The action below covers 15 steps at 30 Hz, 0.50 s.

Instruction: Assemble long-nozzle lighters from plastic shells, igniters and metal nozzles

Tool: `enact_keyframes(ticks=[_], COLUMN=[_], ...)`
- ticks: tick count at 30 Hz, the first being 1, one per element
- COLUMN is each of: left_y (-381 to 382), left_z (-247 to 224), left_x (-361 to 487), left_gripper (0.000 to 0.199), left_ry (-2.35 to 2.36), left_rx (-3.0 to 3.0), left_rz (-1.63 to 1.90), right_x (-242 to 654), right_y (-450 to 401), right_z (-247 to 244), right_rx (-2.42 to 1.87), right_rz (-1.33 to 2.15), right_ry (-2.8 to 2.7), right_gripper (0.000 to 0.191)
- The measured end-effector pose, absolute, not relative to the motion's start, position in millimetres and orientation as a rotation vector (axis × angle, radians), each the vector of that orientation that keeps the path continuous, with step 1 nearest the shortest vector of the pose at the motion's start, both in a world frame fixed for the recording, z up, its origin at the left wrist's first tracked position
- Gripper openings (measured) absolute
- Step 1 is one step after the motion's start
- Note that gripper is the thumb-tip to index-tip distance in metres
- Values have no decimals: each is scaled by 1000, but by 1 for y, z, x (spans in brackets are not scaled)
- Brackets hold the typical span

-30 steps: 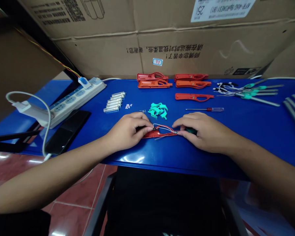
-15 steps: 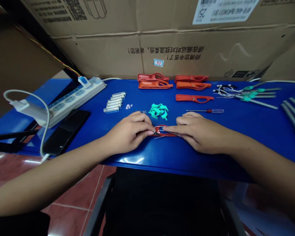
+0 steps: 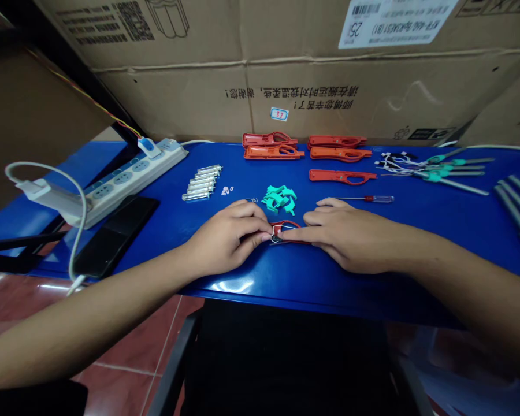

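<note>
Casing (image 3: 278, 229) mostly hidden b/h fingers (image 3: 297, 234), wires (image 3: 286, 226) unclr

At least six long orange-red plastic casings (image 3: 327, 175), one slim red-and-clear-handled metal screwdriver (image 3: 368, 199), one flat black phone (image 3: 117, 237) and one long white plastic power strip (image 3: 132, 181) are counted

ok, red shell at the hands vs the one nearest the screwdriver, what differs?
White wire runs over the nearer shell; none shows on the farther shell. Fingers partly cover the nearer shell; the farther shell lies untouched, in full view. Both are red with a looped opening.
</note>
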<state>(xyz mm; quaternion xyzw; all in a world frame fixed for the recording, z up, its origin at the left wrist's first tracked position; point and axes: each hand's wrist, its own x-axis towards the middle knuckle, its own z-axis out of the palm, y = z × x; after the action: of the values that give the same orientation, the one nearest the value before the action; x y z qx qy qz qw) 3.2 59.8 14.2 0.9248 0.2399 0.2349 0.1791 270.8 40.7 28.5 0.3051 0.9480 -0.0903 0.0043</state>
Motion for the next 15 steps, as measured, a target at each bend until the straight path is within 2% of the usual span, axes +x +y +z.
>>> enact_keyframes(ticks=[15], left_y=[60], left_z=[5], left_x=[9], left_gripper=[17], left_ry=[868], left_rx=[2647], left_rz=[716], right_x=[269], right_y=[41], right_z=[26], right_rx=[993], right_rz=[-290], right_ry=[2927], right_gripper=[65])
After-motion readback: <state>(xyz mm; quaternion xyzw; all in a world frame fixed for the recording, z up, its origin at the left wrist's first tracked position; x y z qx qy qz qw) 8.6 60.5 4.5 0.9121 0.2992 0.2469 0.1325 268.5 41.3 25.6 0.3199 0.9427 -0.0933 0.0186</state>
